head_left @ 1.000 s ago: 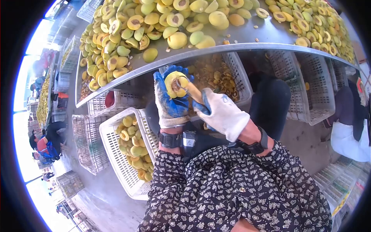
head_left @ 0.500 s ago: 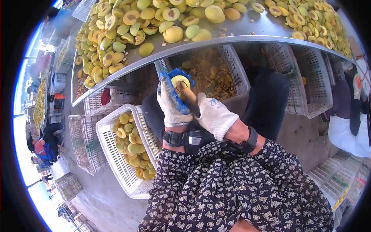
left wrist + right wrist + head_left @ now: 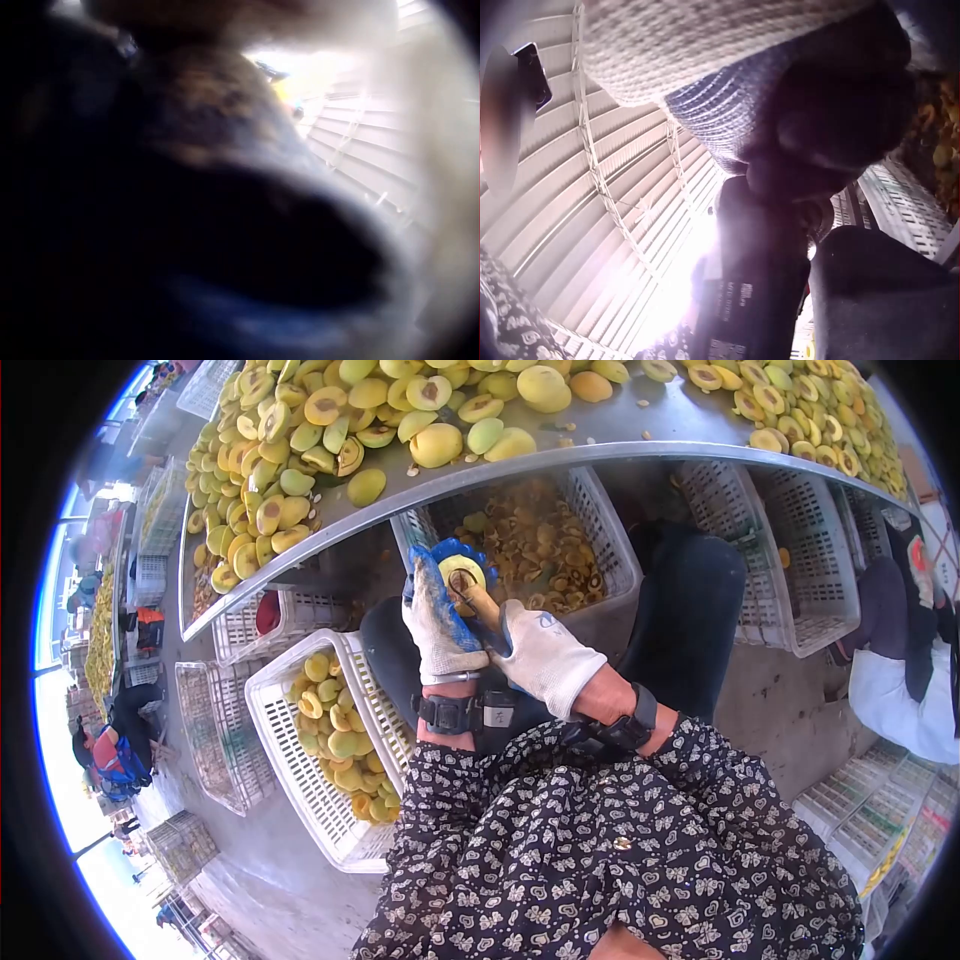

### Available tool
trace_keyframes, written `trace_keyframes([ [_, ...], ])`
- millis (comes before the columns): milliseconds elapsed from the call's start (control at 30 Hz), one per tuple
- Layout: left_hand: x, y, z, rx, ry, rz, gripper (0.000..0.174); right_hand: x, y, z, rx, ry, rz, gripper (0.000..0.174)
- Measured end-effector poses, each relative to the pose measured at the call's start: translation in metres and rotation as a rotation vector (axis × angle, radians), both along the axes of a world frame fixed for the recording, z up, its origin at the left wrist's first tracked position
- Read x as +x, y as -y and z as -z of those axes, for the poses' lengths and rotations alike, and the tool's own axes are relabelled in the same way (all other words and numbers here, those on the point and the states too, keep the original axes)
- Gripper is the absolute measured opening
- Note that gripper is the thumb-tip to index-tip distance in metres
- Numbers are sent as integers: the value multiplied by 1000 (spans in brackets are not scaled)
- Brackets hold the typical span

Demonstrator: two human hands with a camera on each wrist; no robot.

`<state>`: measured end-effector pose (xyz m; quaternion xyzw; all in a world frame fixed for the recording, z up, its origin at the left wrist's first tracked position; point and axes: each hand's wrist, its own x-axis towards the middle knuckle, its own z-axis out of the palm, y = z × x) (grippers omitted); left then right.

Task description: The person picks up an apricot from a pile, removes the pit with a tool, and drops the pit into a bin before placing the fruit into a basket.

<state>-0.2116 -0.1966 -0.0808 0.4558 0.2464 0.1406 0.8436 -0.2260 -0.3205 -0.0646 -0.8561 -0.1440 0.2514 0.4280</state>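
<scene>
In the head view my left hand (image 3: 437,615), in a white glove with a blue coated palm, holds a yellow peach half (image 3: 468,568) with its cut face up. A brown stone cavity shows in the middle of that face. My right hand (image 3: 550,658), also gloved, grips the wooden handle (image 3: 484,605) of a pitting tool. The tool's front end is over the brown cavity, its metal tip mostly hidden. The left wrist view is dark and blurred. Up close in the right wrist view is the right glove (image 3: 705,45), its fingers in shadow.
A metal table (image 3: 640,428) with heaps of peach halves (image 3: 270,460) spans the front. Below it sits a crate (image 3: 612,525) of brown scraps. At left stands a white basket (image 3: 285,755) of peaches. More crates (image 3: 805,560) and another person's legs (image 3: 880,605) are at right.
The tool's tip has moved down over the peach half's brown middle, and its handle has swung more upright. Both hands have come slightly closer to the body and to each other.
</scene>
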Motion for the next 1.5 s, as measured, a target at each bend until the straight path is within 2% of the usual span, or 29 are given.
trace_keyframes([
  [200, 2, -1, 8, -5, 40, 7, 38, 0, -1, -1, -83, 48, -22, 35],
  [500, 0, -1, 19, -24, 47, 53, 38, -2, 2, 8, -57, -2, -30, 35],
  [567, 0, 3, 19, 45, -96, -28, 35, -4, 4, 18, -49, -9, -50, 33],
  [633, 0, 2, 22, 70, -136, 32, 33, -1, 9, 17, -42, -19, -70, 32],
  [700, -3, 0, 20, 99, -180, 171, 31, 7, 19, -4, 133, -585, -54, 28],
  [733, -3, -2, 19, 96, -181, 171, 31, 9, 23, -10, 130, -586, -54, 28],
  [800, -2, -7, 15, 119, -248, 392, 31, 11, 31, -17, 359, -1056, 53, 15],
  [867, -2, -5, 9, 149, -256, 406, 33, 9, 33, -7, 419, -1091, 46, 19],
  [933, -3, -5, 11, -113, -65, 301, 31, 8, 38, -3, 683, -1256, 24, 19],
  [967, -3, -8, 16, -181, -11, 306, 30, 6, 38, -5, 759, -1244, 55, 20],
  [1000, -4, -8, 17, -179, -9, 303, 30, 6, 36, -6, 758, -1243, 50, 20],
  [1067, -9, -7, 17, -61, -92, 229, 30, 5, 31, -7, 588, -1225, 65, 19],
  [1100, -11, -5, 16, 204, -109, 295, 40, 1, 28, -6, 516, -1131, 49, 19],
  [1133, -13, -5, 17, 200, -113, 299, 40, -3, 25, -5, 443, -1039, 40, 19],
  [1200, -13, -3, 19, 160, -127, 305, 37, 2, 28, -10, 387, -1033, 52, 16],
  [1300, -10, 4, 10, 80, -129, 286, 33, 1, 39, 18, 967, -1570, 12, 18],
  [1400, -6, 1, 12, 35, -92, 286, 30, 1, 40, 21, 1043, -1654, -12, 15],
  [1433, -6, -1, 11, 47, -98, 310, 30, 2, 41, 21, 1145, -1738, -35, 21],
  [1500, -3, -1, 10, -34, -98, 337, 31, 3, 41, 18, 1136, -1765, -11, 23],
])
